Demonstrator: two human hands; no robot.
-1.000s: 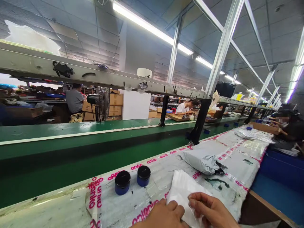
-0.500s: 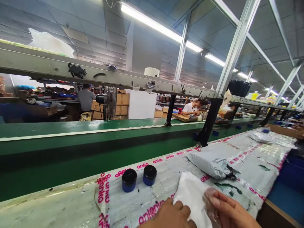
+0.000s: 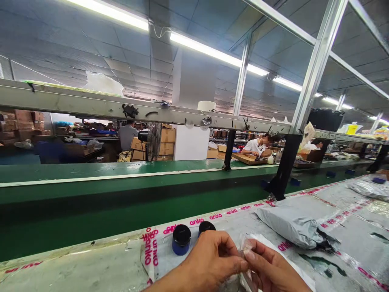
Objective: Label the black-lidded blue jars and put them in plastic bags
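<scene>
A thin clear plastic bag [image 3: 246, 248] is held up just above the surface [image 3: 91, 271], low in the middle of the view, with the rest of it hanging down between the two hands. The left hand [image 3: 209, 261] pinches its top edge between thumb and fingers [image 3: 235, 265], and the fingers are closed tight on the film. The right hand [image 3: 270, 269] meets it from the other side, and its fingers [image 3: 252, 256] also close on the same edge, so both hands touch each other at the bag. Under the hands lies a white sheet [image 3: 291, 269], partly hidden.

Just behind the left hand stand two small dark blue jars with black lids [image 3: 181, 240], close beside each other on the plastic cover with pink printed tape [image 3: 148, 249]. To the right, a grey mailing bag [image 3: 296, 223] lies flat on the surface, apart from the hands. Behind the surface runs a long green conveyor [image 3: 121, 182]. Far across it, another person in a white shirt [image 3: 258, 145] sits at work, and cardboard boxes [image 3: 165, 140] are stacked near a fan [image 3: 153, 140].
</scene>
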